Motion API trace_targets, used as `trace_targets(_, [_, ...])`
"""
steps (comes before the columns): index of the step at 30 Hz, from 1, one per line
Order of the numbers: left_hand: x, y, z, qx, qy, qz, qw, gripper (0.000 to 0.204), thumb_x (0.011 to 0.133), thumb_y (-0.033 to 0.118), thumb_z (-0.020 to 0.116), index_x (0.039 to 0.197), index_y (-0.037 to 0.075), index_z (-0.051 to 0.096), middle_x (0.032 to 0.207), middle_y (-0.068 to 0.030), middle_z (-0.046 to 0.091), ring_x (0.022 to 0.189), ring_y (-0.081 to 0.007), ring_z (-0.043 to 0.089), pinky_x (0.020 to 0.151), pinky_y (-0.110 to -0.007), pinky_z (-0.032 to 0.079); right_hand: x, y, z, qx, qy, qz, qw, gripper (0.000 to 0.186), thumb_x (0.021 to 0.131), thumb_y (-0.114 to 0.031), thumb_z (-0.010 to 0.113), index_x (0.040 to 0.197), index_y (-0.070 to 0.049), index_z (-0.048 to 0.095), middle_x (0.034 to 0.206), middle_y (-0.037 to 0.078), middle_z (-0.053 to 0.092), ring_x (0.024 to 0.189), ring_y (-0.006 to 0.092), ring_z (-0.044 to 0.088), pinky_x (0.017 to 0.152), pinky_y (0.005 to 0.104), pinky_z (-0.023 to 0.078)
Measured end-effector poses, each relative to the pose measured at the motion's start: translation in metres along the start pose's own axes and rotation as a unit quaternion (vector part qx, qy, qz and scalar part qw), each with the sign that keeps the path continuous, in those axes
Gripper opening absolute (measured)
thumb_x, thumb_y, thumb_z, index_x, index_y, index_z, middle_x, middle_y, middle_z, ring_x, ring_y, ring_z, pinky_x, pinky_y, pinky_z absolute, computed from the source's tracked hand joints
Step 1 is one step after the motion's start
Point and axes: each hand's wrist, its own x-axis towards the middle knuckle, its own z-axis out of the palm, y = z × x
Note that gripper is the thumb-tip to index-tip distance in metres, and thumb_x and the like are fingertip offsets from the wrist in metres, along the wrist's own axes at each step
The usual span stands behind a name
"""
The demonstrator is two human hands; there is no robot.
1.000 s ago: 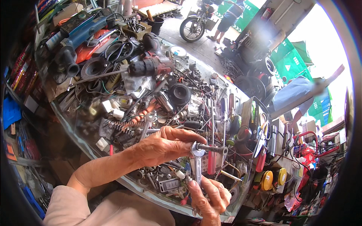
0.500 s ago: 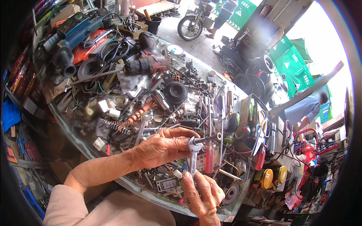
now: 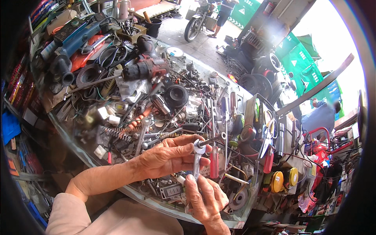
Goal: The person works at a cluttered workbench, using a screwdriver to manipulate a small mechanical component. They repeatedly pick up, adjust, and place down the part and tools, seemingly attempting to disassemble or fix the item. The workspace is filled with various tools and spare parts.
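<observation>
My left hand (image 3: 162, 157) is closed around a dark metal rod with a ring-shaped end (image 3: 223, 136), which sticks out to the right past the fingers. A silver wrench (image 3: 196, 164) stands nearly upright, its upper jaw at the rod beside my left fingertips. My right hand (image 3: 207, 200) pinches the wrench's lower end between thumb and fingers. How tightly the jaw sits on the rod I cannot make out. Just behind the hands is a screwdriver with a clear red handle (image 3: 214, 164).
Loose parts and springs crowd the glass-topped bench (image 3: 80, 147). A cordless drill (image 3: 147, 67) and a blue angle grinder (image 3: 78, 37) lie at the far left. Scissors (image 3: 267, 135) stand in a holder at right. A motorcycle (image 3: 197, 21) and two people are beyond.
The view has shifted slightly. The wrench has turned a little more upright, and its jaw and the rod appear slightly further left. Both hands keep their hold.
</observation>
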Motion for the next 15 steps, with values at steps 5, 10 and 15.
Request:
trace_targets(5, [0.0014, -0.0023, -0.0053, 0.001, -0.007, 0.0, 1.0, 0.036, 0.098, 0.017, 0.055, 0.133, 0.011, 0.051, 0.133, -0.0172, 0.055, 0.112, -0.028, 0.062, 0.097, -0.044, 0.05, 0.0023, -0.0015, 0.002, 0.03, 0.015, 0.012, 0.999, 0.033, 0.077, -0.008, 0.074, 0.11, -0.005, 0.07, 0.091, 0.014, 0.067, 0.071, 0.0231, 0.066, 0.062, 0.0308, 0.057])
trace_targets(10, [0.002, -0.0043, -0.0088, 0.003, 0.0, -0.001, 1.0, 0.035, 0.098, 0.016, 0.055, 0.132, 0.009, 0.052, 0.131, -0.0181, 0.056, 0.111, -0.0275, 0.063, 0.096, -0.042, 0.051, 0.0044, -0.0034, 0.0059, 0.064, 0.006, 0.028, 0.998, 0.038, 0.076, -0.013, 0.08, 0.111, -0.005, 0.069, 0.091, 0.012, 0.066, 0.07, 0.0233, 0.066, 0.058, 0.0308, 0.056])
trace_targets(15, [0.0029, -0.0049, -0.0092, -0.021, 0.004, 0.004, 1.0, 0.033, 0.098, 0.016, 0.055, 0.13, 0.007, 0.051, 0.125, -0.0177, 0.059, 0.107, -0.0259, 0.064, 0.094, -0.041, 0.053, 0.0078, -0.0021, 0.0077, 0.064, -0.001, 0.034, 0.997, 0.038, 0.076, -0.016, 0.08, 0.111, -0.005, 0.069, 0.09, 0.011, 0.065, 0.069, 0.0222, 0.066, 0.056, 0.0302, 0.055])
